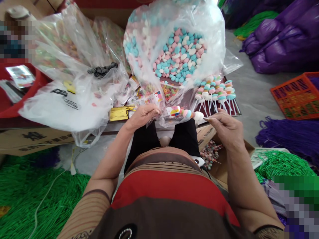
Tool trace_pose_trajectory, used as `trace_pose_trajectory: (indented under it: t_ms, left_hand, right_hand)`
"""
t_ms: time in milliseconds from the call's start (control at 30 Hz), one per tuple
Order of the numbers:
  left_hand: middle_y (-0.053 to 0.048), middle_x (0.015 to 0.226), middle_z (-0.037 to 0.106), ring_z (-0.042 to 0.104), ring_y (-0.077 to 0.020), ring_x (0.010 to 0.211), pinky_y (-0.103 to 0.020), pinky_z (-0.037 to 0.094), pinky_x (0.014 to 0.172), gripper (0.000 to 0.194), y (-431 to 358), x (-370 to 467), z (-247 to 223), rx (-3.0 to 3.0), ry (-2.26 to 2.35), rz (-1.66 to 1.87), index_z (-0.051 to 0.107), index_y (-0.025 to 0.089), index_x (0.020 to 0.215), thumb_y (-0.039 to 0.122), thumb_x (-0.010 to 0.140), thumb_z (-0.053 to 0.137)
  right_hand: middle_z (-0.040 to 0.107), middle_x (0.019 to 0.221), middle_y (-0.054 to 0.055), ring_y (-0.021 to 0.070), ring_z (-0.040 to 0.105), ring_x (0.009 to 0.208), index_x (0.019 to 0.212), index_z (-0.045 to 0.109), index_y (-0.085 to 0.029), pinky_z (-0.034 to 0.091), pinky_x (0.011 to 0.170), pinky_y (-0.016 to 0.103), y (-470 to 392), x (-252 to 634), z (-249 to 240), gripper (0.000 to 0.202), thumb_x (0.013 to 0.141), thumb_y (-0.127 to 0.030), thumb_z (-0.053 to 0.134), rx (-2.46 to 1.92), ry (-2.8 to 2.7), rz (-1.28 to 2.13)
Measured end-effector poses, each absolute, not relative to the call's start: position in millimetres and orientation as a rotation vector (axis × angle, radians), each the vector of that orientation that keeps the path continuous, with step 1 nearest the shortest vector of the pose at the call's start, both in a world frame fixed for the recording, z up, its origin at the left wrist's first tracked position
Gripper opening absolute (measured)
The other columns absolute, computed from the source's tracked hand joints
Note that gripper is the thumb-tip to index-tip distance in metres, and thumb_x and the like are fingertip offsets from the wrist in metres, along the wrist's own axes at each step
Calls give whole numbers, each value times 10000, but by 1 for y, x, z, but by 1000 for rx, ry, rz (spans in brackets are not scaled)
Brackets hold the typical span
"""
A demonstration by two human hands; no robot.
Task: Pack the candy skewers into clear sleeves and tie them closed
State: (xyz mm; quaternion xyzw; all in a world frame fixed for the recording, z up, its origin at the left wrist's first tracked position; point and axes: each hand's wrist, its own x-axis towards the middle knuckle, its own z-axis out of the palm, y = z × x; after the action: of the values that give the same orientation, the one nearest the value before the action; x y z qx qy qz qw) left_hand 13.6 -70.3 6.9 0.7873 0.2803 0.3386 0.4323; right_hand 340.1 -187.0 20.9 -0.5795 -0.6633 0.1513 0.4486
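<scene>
Left grip [143, 117] pinches bag [164, 122], right grip [227, 127] holds candy skewer [189, 113] crosswise, pointing left.

Setting: workshop, where loose sweets [176, 49] are kept in bulk
Candy bag [216, 35]: left open
Candy skewers [211, 90]: bunched beside the candy bag
Purple sacks [281, 36]: piled right of the candy bag

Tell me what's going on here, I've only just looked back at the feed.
The person's right hand grips the stick end of a skewer of pastel, rounded candies, held sideways. The left hand pinches a small clear plastic bag with colourful print at the skewer's far end; how far in the skewer sits, I can't tell. More pastel candy skewers on white sticks lie to the right, and a large clear bag of pink, blue and white candies lies open beyond.
</scene>
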Motion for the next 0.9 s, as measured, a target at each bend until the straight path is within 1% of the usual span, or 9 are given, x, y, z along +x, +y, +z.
trace_pose_trajectory:
  t_ms: [100, 333, 500, 633, 700, 767, 833, 900]
  left_hand:
    - [-35, 730, 639, 585, -154, 742, -292, 456, 753, 589, -70, 12, 8, 1977, 719, 825, 685, 172, 758, 691, 950, 481]
    - [-37, 715, 650, 584, -146, 723, -289, 460, 751, 553, -70, 13, 11, 2012, 681, 782, 684, 176, 739, 651, 958, 506]
    - [-48, 764, 702, 621, -145, 730, -278, 477, 734, 517, -72, 15, 13, 1977, 709, 789, 722, 177, 818, 655, 930, 561]
    - [-15, 751, 694, 600, -115, 668, -248, 464, 668, 465, -77, 15, 20, 1878, 707, 761, 737, 178, 977, 624, 914, 619]
    - [3, 719, 670, 566, -97, 620, -230, 441, 610, 433, -80, 16, 24, 1791, 708, 759, 740, 184, 1031, 589, 897, 669]
    - [15, 679, 644, 537, -82, 557, -219, 411, 541, 403, -82, 17, 27, 1642, 699, 770, 745, 191, 1033, 562, 881, 707]
    - [23, 627, 619, 538, -86, 498, -222, 409, 491, 401, -84, 20, 29, 1456, 662, 762, 747, 199, 1020, 563, 854, 738]
    - [29, 552, 575, 533, -108, 435, -254, 450, 474, 482, -84, 26, 31, 1302, 602, 743, 753, 198, 1005, 648, 841, 703]
  right_hand:
    - [693, 712, -43, 144, 629, 652, 739, 721, -253, 440, 1142, 570, -188, 342, 22, 213, 919, -365, 704, -1388, -1710, 418]
    - [711, 775, -26, 171, 665, 750, 803, 739, -279, 488, 1104, 522, -185, 339, 16, 68, 863, -293, 767, -1346, -1664, 348]
    - [705, 759, -33, 163, 651, 729, 779, 740, -281, 506, 1087, 509, -185, 338, 13, 81, 845, -298, 783, -1354, -1645, 359]
    - [687, 679, -60, 137, 612, 638, 751, 741, -282, 451, 1166, 555, -185, 339, 12, 150, 888, -340, 720, -1394, -1693, 499]
    - [687, 668, -66, 136, 615, 642, 737, 739, -278, 440, 1187, 547, -184, 339, 11, 178, 896, -343, 694, -1400, -1734, 570]
    - [682, 662, -65, 141, 636, 675, 726, 739, -272, 444, 1193, 523, -184, 337, 9, 206, 906, -340, 666, -1390, -1744, 622]
    - [666, 647, -61, 146, 654, 705, 727, 745, -266, 456, 1186, 498, -185, 333, 6, 230, 920, -334, 640, -1381, -1718, 671]
    - [652, 637, -55, 155, 675, 740, 730, 752, -263, 476, 1166, 483, -187, 327, 2, 247, 929, -339, 626, -1379, -1665, 716]
